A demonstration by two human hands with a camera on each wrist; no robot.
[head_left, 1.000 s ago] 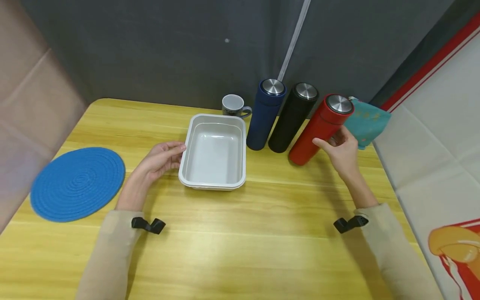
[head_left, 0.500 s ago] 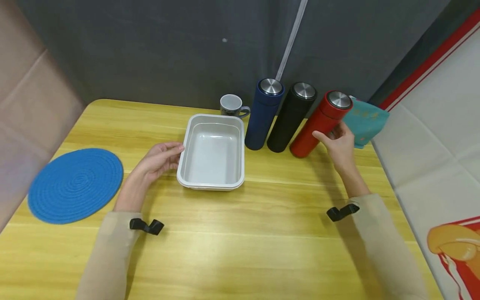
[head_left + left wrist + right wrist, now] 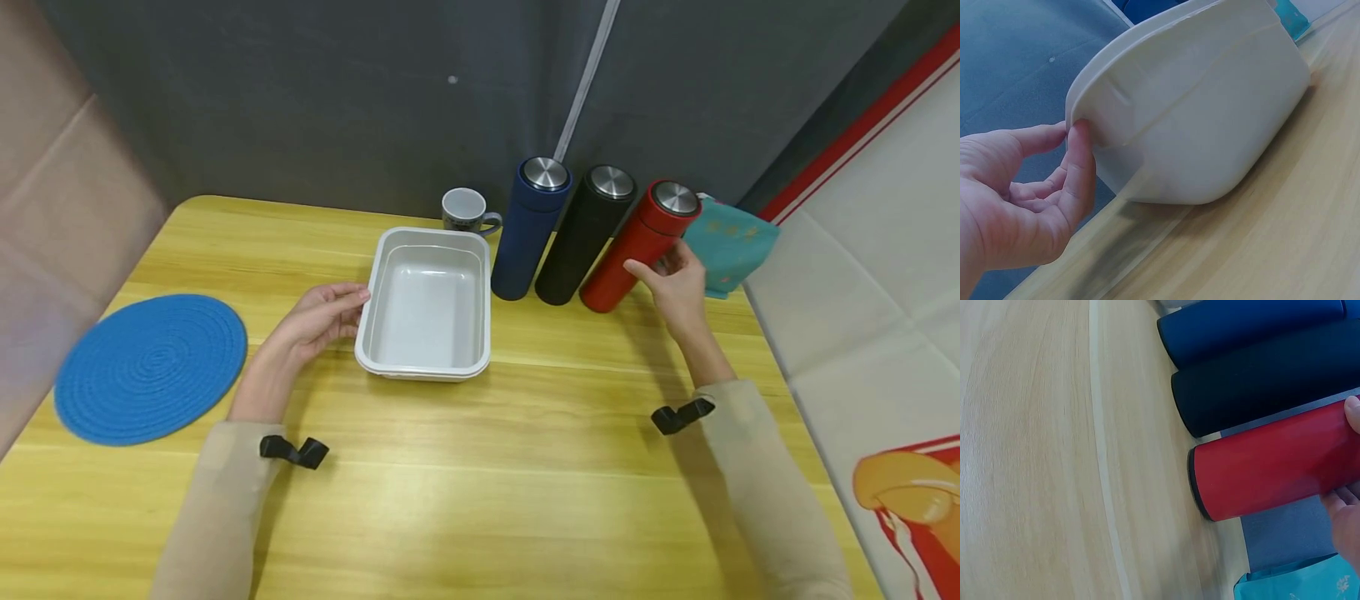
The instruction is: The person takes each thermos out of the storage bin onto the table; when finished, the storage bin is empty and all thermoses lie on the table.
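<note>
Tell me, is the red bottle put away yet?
Nearly. The red bottle stands in the row beside the black bottle and blue bottle, but the right hand grips it. The left hand holds the white tray, which has nothing inside.

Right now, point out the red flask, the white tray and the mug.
red flask [image 3: 628,260], head view, on the middle of its body.
white tray [image 3: 426,368], head view, on its near rim.
mug [image 3: 463,206], head view, on its open top.
</note>
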